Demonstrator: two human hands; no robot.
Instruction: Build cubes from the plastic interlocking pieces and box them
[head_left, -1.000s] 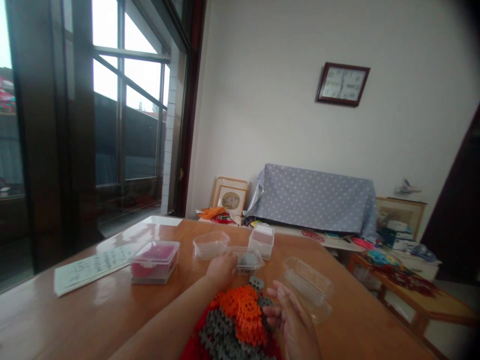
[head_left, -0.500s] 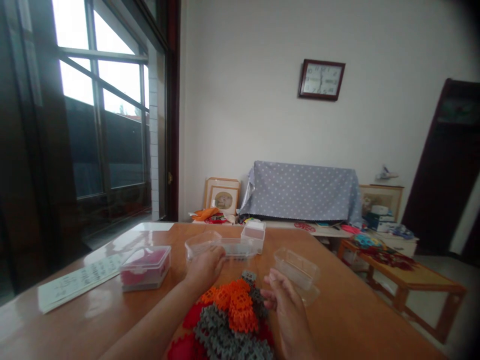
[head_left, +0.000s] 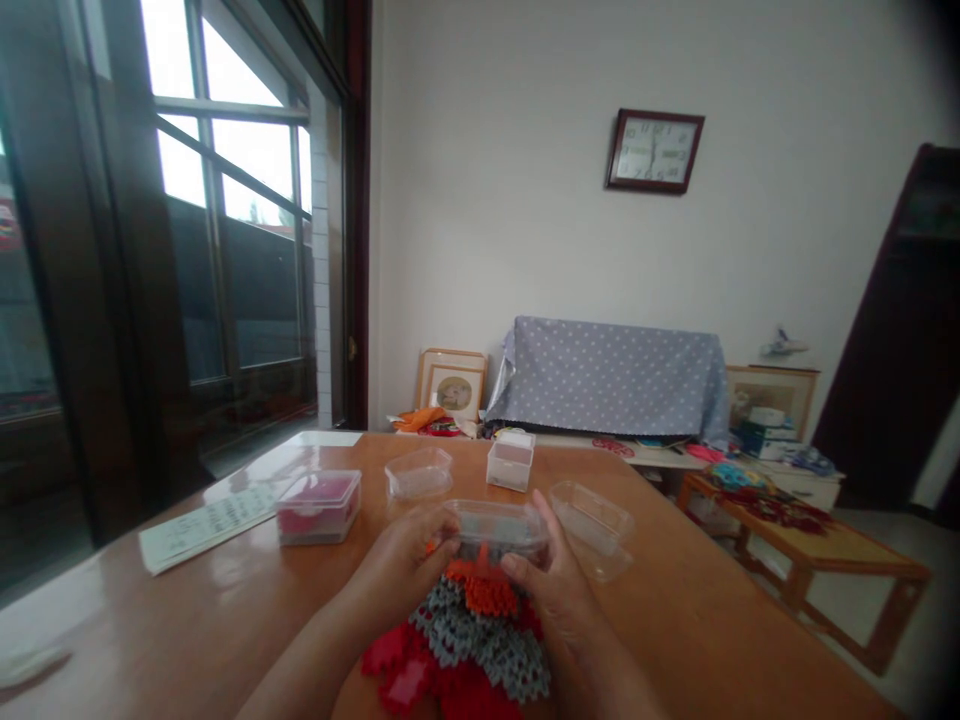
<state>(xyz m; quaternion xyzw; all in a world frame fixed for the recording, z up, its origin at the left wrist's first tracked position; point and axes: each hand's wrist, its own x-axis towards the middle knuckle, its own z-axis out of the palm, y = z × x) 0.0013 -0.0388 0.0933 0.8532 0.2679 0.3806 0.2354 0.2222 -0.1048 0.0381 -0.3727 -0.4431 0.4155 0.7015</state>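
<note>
A clear plastic box (head_left: 501, 516) is held between my two hands above the near middle of the table. My left hand (head_left: 421, 548) grips its left end, fingers curled around the edge. At the right end, my right hand (head_left: 553, 565) holds it with the thumb in front and a finger stretched up along the side. Just below lies a pile of toothed plastic pieces: orange pieces (head_left: 491, 592) at the top, grey pieces (head_left: 480, 635) beneath, and red pieces (head_left: 401, 670) nearest me. The box and hands partly hide the orange ones.
Another clear tray (head_left: 418, 478) stands behind my left hand, and a white box (head_left: 511, 464) sits farther back. To the right is a clear container (head_left: 592, 520). On the left are a lidded box with pink contents (head_left: 319, 508) and a printed sheet (head_left: 206, 525).
My left hand has drawn the clear box from the back of the table toward me, above the pile. My right hand has moved in and closed on its right end. The view has shifted slightly.
</note>
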